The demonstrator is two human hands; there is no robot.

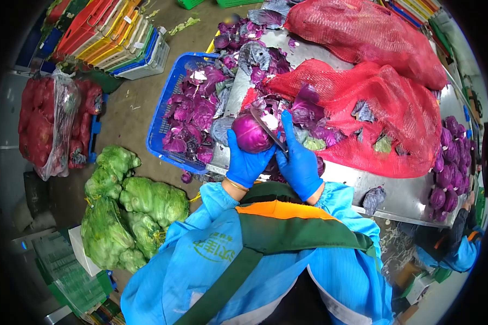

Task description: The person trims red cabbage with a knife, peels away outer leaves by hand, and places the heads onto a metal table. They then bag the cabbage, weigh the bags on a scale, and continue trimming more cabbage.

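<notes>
Cradling round glossy red cabbage point(251, 133), left hand point(245, 162), steel knife point(269, 130), right hand point(298, 162)

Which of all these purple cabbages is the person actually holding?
The round cabbage cupped in the left hand, with the knife in the right hand against it. The other heads lie piled on the table, far right.

Cabbage head point(250, 132) in left hand point(246, 162), over near edge of bench point(412, 200). Knife point(268, 130) in right hand point(298, 162), against head's right side. Behind, on bench: near net sack point(396, 114), far net sack point(363, 32) behind it. Trimmed heads point(444, 173) along bench's right end. Crate point(160, 116) of leaves against bench's left edge. On floor, left: bagged lettuces point(130, 211) near, stacked crates point(114, 32) far.
</notes>
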